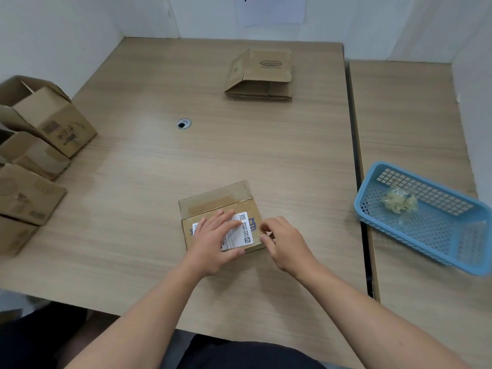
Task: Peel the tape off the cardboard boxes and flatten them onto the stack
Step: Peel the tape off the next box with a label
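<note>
A small taped cardboard box (213,201) with a white shipping label lies near the table's front edge. My left hand (215,239) rests flat on its top, fingers spread over the label, thumb along the near side. At the box's right edge my right hand (282,241) has its fingertips curled against the corner, where the tape end is too small to make out. A stack of flattened boxes (262,75) lies at the far side of the table.
Several unflattened boxes (50,121) stand along the left edge. A blue plastic basket (423,217) holding crumpled tape sits on the adjoining table at right. A cable hole (183,124) is in the tabletop. White walls close in the back and sides.
</note>
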